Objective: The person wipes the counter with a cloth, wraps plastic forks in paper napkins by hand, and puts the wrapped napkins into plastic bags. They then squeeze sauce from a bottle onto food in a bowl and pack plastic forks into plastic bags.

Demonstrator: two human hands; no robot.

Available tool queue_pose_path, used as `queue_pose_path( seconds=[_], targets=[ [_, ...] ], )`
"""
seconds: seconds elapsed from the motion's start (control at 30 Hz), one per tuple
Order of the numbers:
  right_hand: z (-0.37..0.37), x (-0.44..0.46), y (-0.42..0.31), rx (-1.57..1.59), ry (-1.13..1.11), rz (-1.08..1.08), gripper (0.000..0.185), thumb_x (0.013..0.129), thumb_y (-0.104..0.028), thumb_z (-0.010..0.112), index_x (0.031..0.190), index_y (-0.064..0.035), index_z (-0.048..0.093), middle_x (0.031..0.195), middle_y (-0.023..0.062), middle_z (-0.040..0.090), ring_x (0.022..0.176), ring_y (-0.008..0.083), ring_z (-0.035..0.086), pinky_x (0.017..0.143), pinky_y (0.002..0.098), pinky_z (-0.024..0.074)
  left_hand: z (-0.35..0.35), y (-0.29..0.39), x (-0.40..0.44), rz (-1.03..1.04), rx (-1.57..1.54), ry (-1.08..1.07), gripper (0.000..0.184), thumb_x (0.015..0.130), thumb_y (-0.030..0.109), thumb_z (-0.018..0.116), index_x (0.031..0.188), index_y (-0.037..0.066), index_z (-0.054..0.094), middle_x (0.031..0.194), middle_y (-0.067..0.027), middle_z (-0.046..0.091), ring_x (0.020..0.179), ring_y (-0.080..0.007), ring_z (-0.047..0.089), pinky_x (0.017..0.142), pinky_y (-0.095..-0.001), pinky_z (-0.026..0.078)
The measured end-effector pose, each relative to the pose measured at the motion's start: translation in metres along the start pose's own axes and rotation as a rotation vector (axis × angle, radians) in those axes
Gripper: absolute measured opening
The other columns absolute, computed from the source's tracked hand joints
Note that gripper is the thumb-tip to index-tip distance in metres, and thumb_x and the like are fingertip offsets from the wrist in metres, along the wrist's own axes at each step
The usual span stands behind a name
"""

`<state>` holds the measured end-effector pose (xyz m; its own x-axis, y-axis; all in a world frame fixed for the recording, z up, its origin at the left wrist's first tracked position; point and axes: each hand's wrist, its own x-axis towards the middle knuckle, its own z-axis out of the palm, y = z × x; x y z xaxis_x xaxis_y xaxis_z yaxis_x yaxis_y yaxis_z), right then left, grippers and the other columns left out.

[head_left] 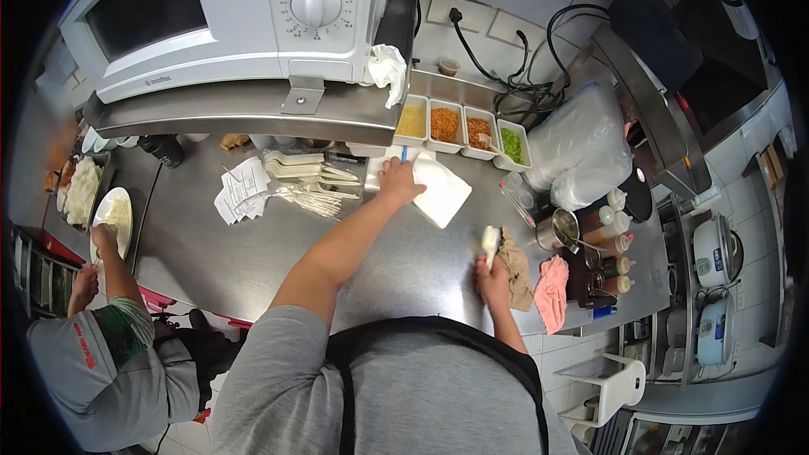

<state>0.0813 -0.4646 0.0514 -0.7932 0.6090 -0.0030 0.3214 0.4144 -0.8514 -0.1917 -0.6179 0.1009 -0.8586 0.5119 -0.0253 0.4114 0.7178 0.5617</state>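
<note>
On the steel counter, my left hand (pixel 398 182) reaches forward with its fingers spread over the left edge of a stack of white napkins (pixel 442 193). Closer to my body on the right, my right hand (pixel 492 278) is closed around a small white item (pixel 490 241), whose exact kind I cannot make out. A crumpled brown paper or cloth (pixel 513 270) lies right beside that hand. Plastic cutlery (pixel 312 181) and printed receipts (pixel 243 190) are left of the napkins.
Food tubs (pixel 445 124) line the back below the microwave (pixel 227 17). Plastic bags (pixel 577 143), a metal pot (pixel 557 228), sauce bottles (pixel 615 226) and a pink cloth (pixel 552 293) stand or lie right. At far left, a co-worker (pixel 109 371) handles a white plate (pixel 116 217).
</note>
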Motion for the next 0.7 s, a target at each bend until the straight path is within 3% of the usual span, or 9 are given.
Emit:
queue_pose_path(
  seconds=[0.1,0.17,0.27,0.33,0.4,0.47,0.5,0.6,0.7],
  targets=[
    [-0.02,0.005,-0.007,0.342,0.003,0.222,0.01,0.092,-0.013,0.055,0.099,-0.0074,0.057,0.063,-0.0058,0.049,0.047,0.003,0.043,0.041,0.019,0.0327,0.017,-0.02,0.013,0.161,-0.336,-0.053,0.06,0.07,0.026,0.077,0.119,0.001,0.053,0.115,-0.0172,0.056,0.107,-0.0305,0.054,0.091,-0.0403,0.044],
    [-0.022,0.009,-0.007,0.318,-0.011,0.214,0.011,0.091,-0.013,0.055,0.1,-0.0066,0.057,0.063,-0.0049,0.05,0.048,0.0044,0.044,0.042,0.0205,0.034,-0.007,-0.016,-0.001,0.198,-0.565,-0.193,0.064,0.068,0.019,0.079,0.122,0.002,0.049,0.113,-0.0185,0.058,0.105,-0.0302,0.057,0.089,-0.0368,0.047],
    [-0.016,0.015,0.019,0.141,0.034,0.105,0.012,0.09,-0.014,0.055,0.098,-0.0044,0.059,0.065,-0.001,0.054,0.053,0.0063,0.048,0.046,0.0227,0.0364,-0.054,-0.017,-0.033,0.19,-0.615,-0.463,0.066,0.071,0.011,0.077,0.127,0.005,0.043,0.111,-0.0151,0.059,0.102,-0.0224,0.057,0.088,-0.0328,0.046],
    [-0.011,0.017,0.03,-0.019,0.085,-0.061,0.013,0.09,-0.015,0.056,0.095,-0.0035,0.06,0.066,0.0012,0.056,0.054,0.007,0.05,0.047,0.023,0.0371,-0.062,-0.03,-0.048,0.187,-0.288,-0.372,0.072,0.07,0.012,0.076,0.132,0.011,0.037,0.111,-0.0149,0.059,0.105,-0.0284,0.058,0.088,-0.0353,0.046],
    [-0.009,0.016,0.024,0.063,0.006,0.08,0.017,0.091,-0.018,0.057,0.09,-0.0019,0.06,0.067,0.004,0.058,0.054,0.0086,0.052,0.049,0.0247,0.0388,-0.052,-0.042,-0.075,0.375,-0.132,-0.036,0.064,0.069,0.013,0.076,0.125,0.011,0.045,0.11,-0.0127,0.057,0.105,-0.0325,0.057,0.088,-0.0374,0.047],
    [-0.014,0.014,-0.004,0.129,-0.089,0.224,0.019,0.091,-0.02,0.058,0.088,-0.0012,0.06,0.067,0.0041,0.058,0.054,0.0091,0.052,0.049,0.0258,0.0393,-0.048,-0.045,-0.099,0.506,-0.121,0.018,0.056,0.069,0.015,0.076,0.119,0.011,0.051,0.11,-0.0117,0.055,0.104,-0.0328,0.057,0.088,-0.0384,0.047],
    [-0.011,0.015,-0.013,0.18,-0.117,0.166,0.021,0.093,-0.024,0.059,0.084,-0.0046,0.059,0.062,-0.0034,0.051,0.049,0.0041,0.045,0.043,0.0208,0.0344,-0.045,-0.043,-0.111,0.577,-0.118,0.044,0.052,0.069,0.016,0.076,0.116,0.01,0.053,0.11,-0.0112,0.054,0.104,-0.0329,0.057,0.088,-0.0388,0.047],
    [-0.002,0.028,-0.039,0.077,-0.233,0.05,0.024,0.091,-0.022,0.059,0.081,0.0001,0.06,0.067,0.005,0.058,0.056,0.0105,0.054,0.052,0.0277,0.041,-0.035,-0.024,-0.146,0.494,-0.099,-0.217,0.04,0.07,0.021,0.075,0.105,0.01,0.059,0.111,-0.0095,0.053,0.103,-0.0298,0.056,0.087,-0.038,0.048],
    [0.019,0.048,-0.079,-0.059,-0.392,-0.252,0.02,0.087,-0.018,0.062,0.092,0.0012,0.063,0.072,0.0136,0.062,0.062,0.0206,0.057,0.06,0.0332,0.0447,-0.009,-0.013,-0.15,0.548,0.044,-0.057,0.039,0.07,0.023,0.074,0.104,0.01,0.06,0.106,-0.0056,0.055,0.101,-0.0262,0.057,0.082,-0.038,0.05]
  ],
)
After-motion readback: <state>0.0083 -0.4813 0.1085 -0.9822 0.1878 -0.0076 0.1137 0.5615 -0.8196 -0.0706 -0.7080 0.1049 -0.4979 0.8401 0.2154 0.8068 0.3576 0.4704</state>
